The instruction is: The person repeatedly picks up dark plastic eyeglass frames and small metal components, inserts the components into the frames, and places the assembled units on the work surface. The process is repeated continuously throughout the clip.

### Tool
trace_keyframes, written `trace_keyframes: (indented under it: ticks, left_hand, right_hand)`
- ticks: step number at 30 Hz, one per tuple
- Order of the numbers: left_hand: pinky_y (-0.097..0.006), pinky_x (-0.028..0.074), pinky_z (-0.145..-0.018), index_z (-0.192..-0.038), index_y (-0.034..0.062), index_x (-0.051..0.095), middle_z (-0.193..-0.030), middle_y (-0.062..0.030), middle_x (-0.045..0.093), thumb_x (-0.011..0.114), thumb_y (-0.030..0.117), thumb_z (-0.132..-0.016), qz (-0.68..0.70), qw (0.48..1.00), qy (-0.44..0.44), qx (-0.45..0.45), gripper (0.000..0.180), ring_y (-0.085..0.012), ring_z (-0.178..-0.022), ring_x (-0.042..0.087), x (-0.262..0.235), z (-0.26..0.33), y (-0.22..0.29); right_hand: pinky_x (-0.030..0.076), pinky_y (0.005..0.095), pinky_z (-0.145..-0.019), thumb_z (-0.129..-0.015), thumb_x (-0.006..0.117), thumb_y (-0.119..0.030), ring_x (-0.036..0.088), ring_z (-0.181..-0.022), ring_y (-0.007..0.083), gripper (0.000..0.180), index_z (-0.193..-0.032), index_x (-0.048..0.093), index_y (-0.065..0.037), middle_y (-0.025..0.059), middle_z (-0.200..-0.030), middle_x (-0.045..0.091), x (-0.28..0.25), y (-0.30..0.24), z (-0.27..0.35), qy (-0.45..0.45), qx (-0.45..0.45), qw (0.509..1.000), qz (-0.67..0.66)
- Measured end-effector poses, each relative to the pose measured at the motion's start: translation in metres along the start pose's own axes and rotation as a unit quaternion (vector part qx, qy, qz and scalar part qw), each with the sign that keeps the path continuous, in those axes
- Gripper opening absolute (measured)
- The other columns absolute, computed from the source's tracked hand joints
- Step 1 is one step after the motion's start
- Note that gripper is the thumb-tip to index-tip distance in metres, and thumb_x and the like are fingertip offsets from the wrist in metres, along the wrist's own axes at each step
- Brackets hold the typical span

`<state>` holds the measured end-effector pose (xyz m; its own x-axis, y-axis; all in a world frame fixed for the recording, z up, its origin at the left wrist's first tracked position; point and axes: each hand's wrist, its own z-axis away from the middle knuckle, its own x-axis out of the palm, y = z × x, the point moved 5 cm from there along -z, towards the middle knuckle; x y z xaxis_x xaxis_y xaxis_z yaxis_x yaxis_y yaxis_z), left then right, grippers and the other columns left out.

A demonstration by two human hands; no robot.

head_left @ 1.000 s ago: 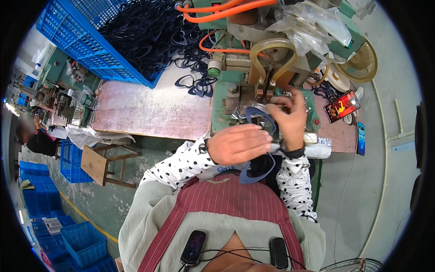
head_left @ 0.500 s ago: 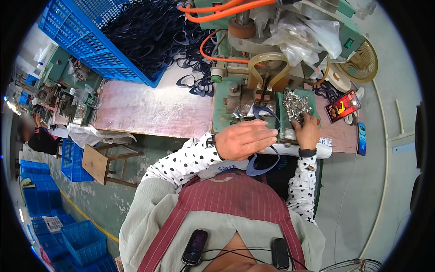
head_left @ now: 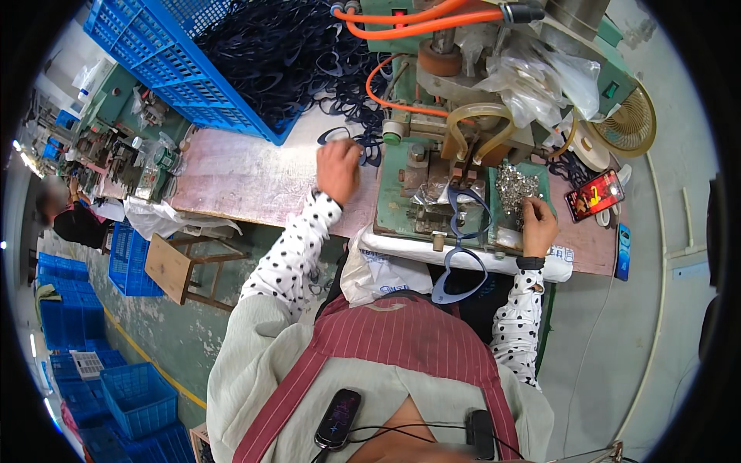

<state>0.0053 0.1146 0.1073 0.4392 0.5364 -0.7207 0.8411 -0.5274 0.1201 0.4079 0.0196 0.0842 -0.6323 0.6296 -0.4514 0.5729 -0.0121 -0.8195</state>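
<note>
My left hand (head_left: pixel 338 171) is over the table with curled fingers, beside a dark blue loop piece (head_left: pixel 334 133) at the edge of a loose heap. Whether its fingertips grip that piece cannot be made out. My right hand (head_left: pixel 539 228) has thumb and fingers pinched together at the near edge of a pile of small shiny metal pieces (head_left: pixel 515 189) in a green tray. Anything between those fingertips is too small to name. A dark blue two-loop piece (head_left: pixel 441 292) hangs from the front of the green bench machine (head_left: pixel 397 208), touched by neither hand.
A blue plastic crate (head_left: pixel 166 65) holding dark loop pieces (head_left: pixel 255 69) leans at the back left. Orange hoses (head_left: pixel 432 29) and plastic bags (head_left: pixel 532 77) hang about the machine. To the right lie a lit phone (head_left: pixel 594 197) and a blue phone-like object (head_left: pixel 622 253). A wooden stool (head_left: pixel 166 268) stands left.
My left hand has moved left and away, from in front of the machine to the loop heap, uncovering the hanging two-loop piece. My right hand stays by the metal pieces, fingers now pinched.
</note>
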Motion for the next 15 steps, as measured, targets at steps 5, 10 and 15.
trace_keyframes:
  ticks: [5,10,15]
  left_hand:
    - [-0.045,0.038,-0.091,-0.106,0.0227,0.068,-0.124,-0.0057,0.056,0.050,0.015,-0.086,-0.147,0.969,-0.192,0.059,0.027,-0.0231,-0.104,0.057,0.063,0.014,-0.058]
    - [-0.041,0.041,-0.079,-0.095,0.0180,0.063,-0.097,-0.0054,0.058,0.056,0.012,-0.080,-0.103,0.971,-0.167,0.133,0.018,-0.0230,-0.087,0.060,0.045,0.002,-0.058]
    - [-0.041,0.049,-0.059,-0.093,0.0076,0.062,-0.075,-0.0132,0.066,0.054,0.022,-0.091,0.145,0.951,0.066,-0.265,0.016,-0.0313,-0.068,0.065,0.003,-0.001,-0.104]
  right_hand:
    - [0.050,0.0311,-0.064,-0.087,0.063,-0.012,0.065,-0.069,0.0194,0.012,-0.096,0.067,-0.004,0.0101,-0.079,0.068,0.001,0.011,-0.002,0.033,-0.002,0.999,0.042]
    - [0.050,0.0339,-0.064,-0.090,0.060,-0.013,0.065,-0.069,0.0210,0.013,-0.098,0.066,-0.005,0.0119,-0.081,0.068,-0.002,0.007,0.001,0.074,-0.076,0.991,0.087]
    - [0.050,0.0332,-0.063,-0.089,0.062,-0.012,0.064,-0.069,0.0196,0.013,-0.098,0.067,-0.005,0.0105,-0.080,0.068,-0.002,0.011,0.003,0.069,-0.010,0.996,0.055]
